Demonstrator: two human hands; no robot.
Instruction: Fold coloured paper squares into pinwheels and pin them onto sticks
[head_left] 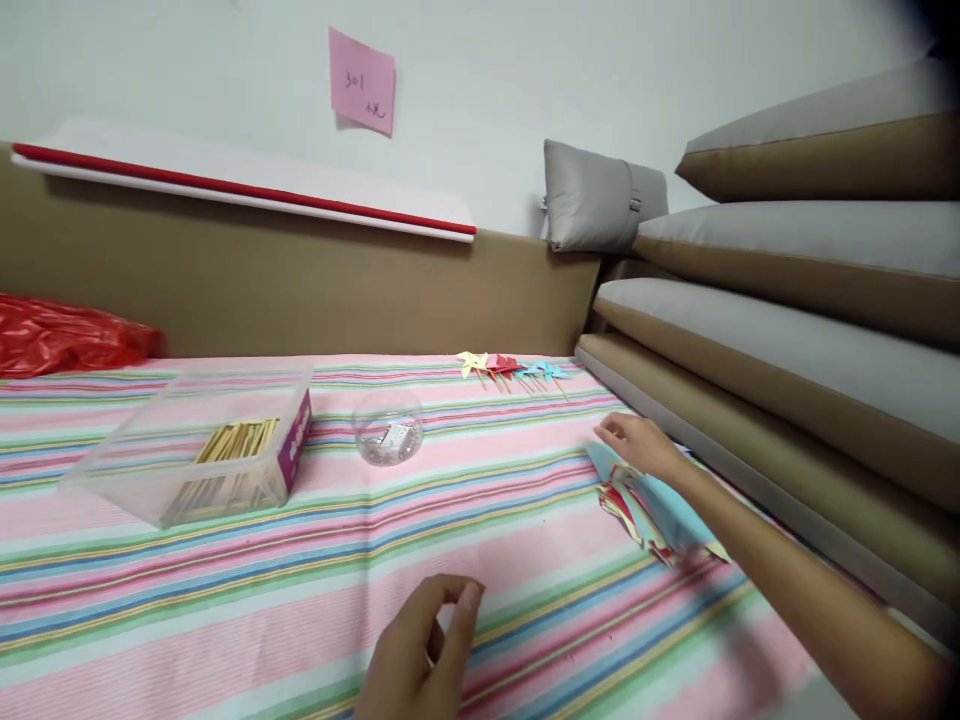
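My left hand (427, 645) is low in the middle, above the striped cloth. Its thumb and index finger meet at the tips in a pinch, with nothing visible between them. My right hand (639, 445) is over the far end of a fanned stack of coloured paper pieces (660, 510), blue on top with red and cream edges showing. Its fingers are loosely curled and slightly apart, and no paper is seen between them. The hand and forearm cover part of the stack.
A clear plastic box (217, 495) of wooden sticks (238, 440) stands at left. Beside it is a round clear tub (388, 430) holding small metallic bits. Several paper pinwheels (504, 366) lie at the back. Stacked grey-brown cushions (787, 320) border the right; a red plastic bag (71, 335) lies far left.
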